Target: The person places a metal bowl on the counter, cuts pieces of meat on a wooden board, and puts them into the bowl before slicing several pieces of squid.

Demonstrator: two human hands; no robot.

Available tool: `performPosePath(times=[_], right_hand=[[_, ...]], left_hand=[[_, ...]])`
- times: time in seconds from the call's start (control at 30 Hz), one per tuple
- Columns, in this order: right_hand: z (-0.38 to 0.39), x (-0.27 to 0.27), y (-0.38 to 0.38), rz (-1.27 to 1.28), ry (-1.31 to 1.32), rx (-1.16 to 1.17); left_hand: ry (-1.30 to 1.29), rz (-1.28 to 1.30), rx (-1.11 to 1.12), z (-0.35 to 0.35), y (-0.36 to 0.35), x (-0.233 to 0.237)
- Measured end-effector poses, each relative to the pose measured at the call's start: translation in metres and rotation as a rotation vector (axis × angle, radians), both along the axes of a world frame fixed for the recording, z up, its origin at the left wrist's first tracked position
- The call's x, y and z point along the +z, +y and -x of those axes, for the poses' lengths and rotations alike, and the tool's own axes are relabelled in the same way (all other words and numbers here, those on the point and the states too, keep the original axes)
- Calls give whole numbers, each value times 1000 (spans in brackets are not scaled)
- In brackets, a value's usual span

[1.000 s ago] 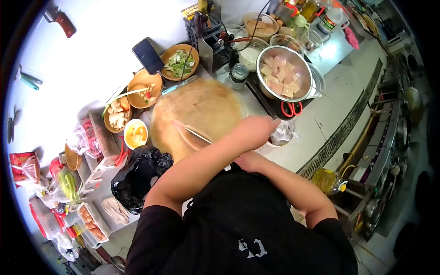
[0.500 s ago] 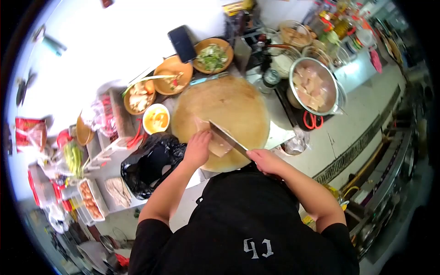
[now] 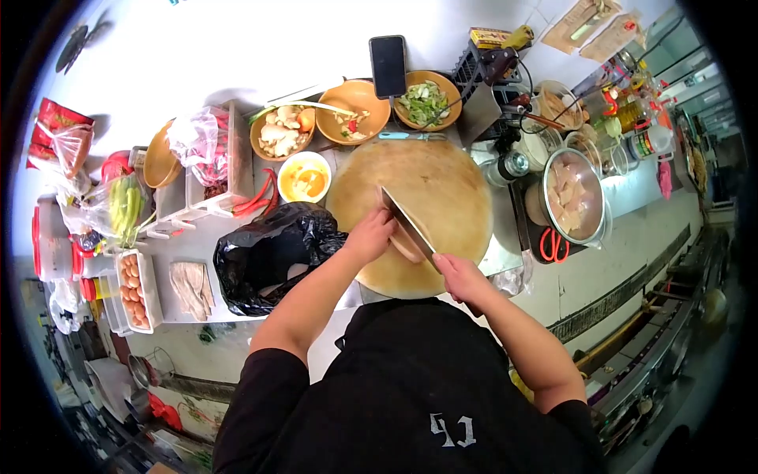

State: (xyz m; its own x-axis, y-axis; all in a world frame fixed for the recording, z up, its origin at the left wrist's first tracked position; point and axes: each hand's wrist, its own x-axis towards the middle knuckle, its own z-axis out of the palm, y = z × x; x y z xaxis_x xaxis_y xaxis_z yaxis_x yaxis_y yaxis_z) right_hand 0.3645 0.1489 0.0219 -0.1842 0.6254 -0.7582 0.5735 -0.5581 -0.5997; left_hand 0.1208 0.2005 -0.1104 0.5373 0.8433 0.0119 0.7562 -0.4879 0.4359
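Note:
On the round wooden chopping board (image 3: 454, 170) lies a pale pink piece of meat (image 3: 407, 246), partly covered by the cleaver and my fingers. My right hand (image 3: 462, 280) is closed around the handle of a cleaver (image 3: 407, 221). Its blade slants across the board and over the meat. My left hand (image 3: 373, 235), fingers curled and pressed together, holds the meat down just left of the blade. A steel bowl of pale meat pieces (image 3: 570, 193) stands to the right of the board.
Bowls of chopped greens (image 3: 426, 103), garlic and ginger (image 3: 283, 130) and egg yolk (image 3: 305, 178) line the back. A phone (image 3: 388, 67) leans there. Left are a black plastic bag (image 3: 272, 253), a cloth (image 3: 191, 289) and eggs (image 3: 132, 291). Red-handled scissors (image 3: 553, 245) lie right.
The camera view has swung, so the counter appears shifted and rotated. My left hand stays on the meat beside the cleaver, whose blade now stands steeper in view and hides more of the meat.

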Motion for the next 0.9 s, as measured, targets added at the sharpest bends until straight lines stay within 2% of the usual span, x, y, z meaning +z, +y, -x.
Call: performPosePath(times=[0.03,0.1,0.33,0.43,0.5,0.63,0.73,0.8,0.83,0.9], right_hand=[[2,-4,0,-1,-2,4],[7,-13,-1,-185,-80,83],[20,-3,-4,-238,-41,75],[23,-3,-2,-206,-77,72],[22,-10,-5,-325,-68,96],[26,-14,-2,-325,-129,106],[31,-20,15,-215,-165,133],[40,-34,29,-384,-123,151],[43,-33,33,-384,-123,150],[49,-24,39,-269,-125,117]], left_hand=[[-2,-1,4,-1,1,-1],[-38,13,23,-2,2,-2],[-73,55,59,-7,8,4],[10,122,55,-9,10,10],[27,71,40,-10,11,10],[13,101,32,-9,12,8],[-25,109,28,-10,12,6],[33,95,6,-11,10,8],[34,95,5,-11,10,10],[13,90,-2,-10,9,13]])
